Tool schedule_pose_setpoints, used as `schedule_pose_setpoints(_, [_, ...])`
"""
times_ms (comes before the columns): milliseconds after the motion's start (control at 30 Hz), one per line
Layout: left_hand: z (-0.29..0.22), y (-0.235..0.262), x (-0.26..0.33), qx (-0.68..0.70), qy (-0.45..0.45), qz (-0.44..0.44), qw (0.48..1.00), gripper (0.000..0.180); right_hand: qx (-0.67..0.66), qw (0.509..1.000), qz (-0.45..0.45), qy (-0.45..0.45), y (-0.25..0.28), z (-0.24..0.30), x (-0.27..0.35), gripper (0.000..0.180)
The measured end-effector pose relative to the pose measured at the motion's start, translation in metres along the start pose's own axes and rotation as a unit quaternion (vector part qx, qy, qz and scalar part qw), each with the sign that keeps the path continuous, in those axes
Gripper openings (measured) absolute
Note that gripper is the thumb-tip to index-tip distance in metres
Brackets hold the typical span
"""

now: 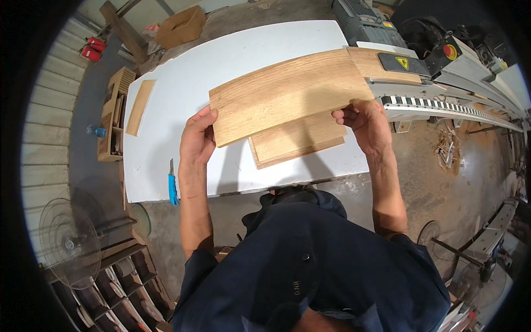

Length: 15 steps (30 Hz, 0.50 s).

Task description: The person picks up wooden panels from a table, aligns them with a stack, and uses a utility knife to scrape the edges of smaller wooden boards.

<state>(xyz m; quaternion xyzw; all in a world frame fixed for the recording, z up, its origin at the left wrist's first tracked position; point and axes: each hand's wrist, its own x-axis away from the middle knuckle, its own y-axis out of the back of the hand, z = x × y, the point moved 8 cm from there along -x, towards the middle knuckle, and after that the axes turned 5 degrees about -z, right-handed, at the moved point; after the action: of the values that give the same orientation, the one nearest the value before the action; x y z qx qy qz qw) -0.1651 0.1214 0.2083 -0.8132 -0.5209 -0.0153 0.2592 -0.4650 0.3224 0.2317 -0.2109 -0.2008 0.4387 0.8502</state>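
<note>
A long wooden board is held up above the white table, tilted with its right end farther away. My left hand grips its left end, thumb over the near edge. At the near right corner, my right hand is closed on the same board with its fingers curled. Beneath it, partly hidden, a stack of wooden boards lies on the white table. Left of my left forearm, a blue utility knife with its blade out lies at the table's near edge.
A narrow wood strip lies on the table's left side. To the right stands a machine with a toothed rail and a red stop button. A cardboard box is beyond the table; a fan stands lower left.
</note>
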Motion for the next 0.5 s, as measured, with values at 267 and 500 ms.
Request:
schedule_pose_setpoints(267, [0.007,0.01,0.004,0.006,0.028,-0.039,0.999,0.045,0.106,0.994,0.008,-0.004,-0.001,0.003,-0.001,0.021])
schedule_pose_setpoints(500, [0.039,0.014,0.006,0.006,-0.008,0.056,0.998,0.051,0.101,0.991,0.084,-0.037,0.006,-0.015,0.014,0.039])
